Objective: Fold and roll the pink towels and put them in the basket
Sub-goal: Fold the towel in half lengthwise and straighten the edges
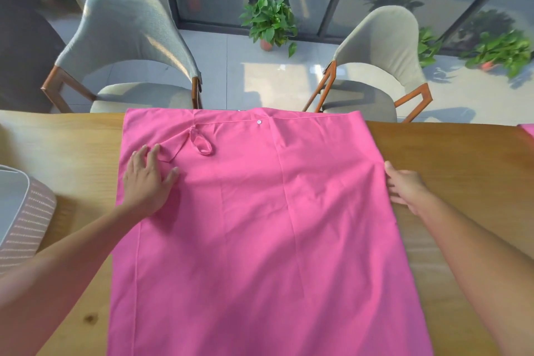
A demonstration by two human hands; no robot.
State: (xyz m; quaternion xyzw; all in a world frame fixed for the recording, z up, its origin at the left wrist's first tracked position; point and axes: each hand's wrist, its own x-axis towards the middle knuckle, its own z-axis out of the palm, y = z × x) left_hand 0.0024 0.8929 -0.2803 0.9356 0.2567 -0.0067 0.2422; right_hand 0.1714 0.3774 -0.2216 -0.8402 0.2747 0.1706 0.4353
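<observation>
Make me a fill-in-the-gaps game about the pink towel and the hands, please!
1. The pink towel lies spread out on the wooden ____.
2. The left hand presses flat on the towel, while the right hand is at the towel's ____ edge.
3. The basket sits at the table's ____ side.
4. Behind the table stand ____ grey chairs.

Missing words: table; right; left; two
</observation>
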